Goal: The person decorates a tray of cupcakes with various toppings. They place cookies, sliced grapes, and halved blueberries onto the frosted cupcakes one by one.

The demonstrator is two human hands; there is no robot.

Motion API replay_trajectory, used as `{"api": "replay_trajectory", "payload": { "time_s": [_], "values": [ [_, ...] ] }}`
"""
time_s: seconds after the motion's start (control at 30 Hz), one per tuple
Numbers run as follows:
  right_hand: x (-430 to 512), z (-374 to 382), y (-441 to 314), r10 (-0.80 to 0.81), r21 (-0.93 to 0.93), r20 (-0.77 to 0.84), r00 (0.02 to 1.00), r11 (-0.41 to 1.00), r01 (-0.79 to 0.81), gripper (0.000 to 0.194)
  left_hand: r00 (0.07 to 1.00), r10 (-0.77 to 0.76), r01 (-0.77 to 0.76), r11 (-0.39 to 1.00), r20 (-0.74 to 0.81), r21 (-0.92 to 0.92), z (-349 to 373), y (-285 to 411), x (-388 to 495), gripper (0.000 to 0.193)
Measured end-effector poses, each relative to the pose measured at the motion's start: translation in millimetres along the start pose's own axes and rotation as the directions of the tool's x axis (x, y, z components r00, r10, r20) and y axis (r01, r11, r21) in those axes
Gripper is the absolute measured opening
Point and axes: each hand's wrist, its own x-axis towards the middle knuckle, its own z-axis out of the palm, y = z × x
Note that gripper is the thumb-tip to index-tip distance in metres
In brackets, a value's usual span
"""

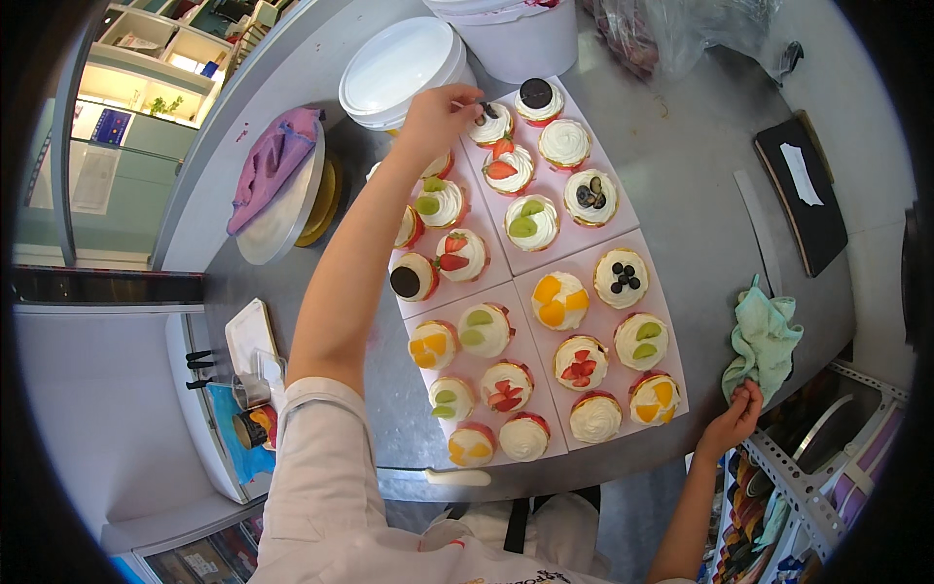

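Note:
My left hand (446, 117) reaches to the far end of the cupcake rows. Its fingertips are at dark fruit pieces on a cream-topped cupcake (491, 125); whether they grip a piece cannot be told. Near the table's right edge, my right hand (743, 409) pinches the lower end of a crumpled green cloth (765, 328). Four-part pink boards (522, 281) carry several cupcakes topped with white cream. Some bear kiwi (533, 219), orange fruit pieces (560, 301), strawberry (580, 369) or blueberries (625, 277); others have a dark disc (536, 93) or plain cream (565, 143). My left forearm hides part of the left rows.
White lidded tubs (401, 69) and plastic bags (678, 36) stand at the far side. A turntable (273, 233) with a purple cloth (281, 160) is at left. A white-handled knife (458, 477) lies along the near edge. At right are a metal strip (759, 226) and black book-like object (803, 193).

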Motion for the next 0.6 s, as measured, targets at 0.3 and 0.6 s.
{"api": "replay_trajectory", "payload": {
  "time_s": [0.3, 0.6],
  "values": [
    [2, 1, 3, -0.020, -0.016, 0.004, 1.000, 1.000, 0.020, 0.022, 0.969, 0.162, -0.149, 0.985, -0.188, 0.083, -40, 14, -45, 0.027],
    [11, 2, 7, -0.075, -0.015, 0.025, 0.997, 0.997, 0.075, 0.022, 0.889, -0.323, 0.296, 0.946, -0.324, -0.131, -144, -52, -314, 0.015]
  ]
}}
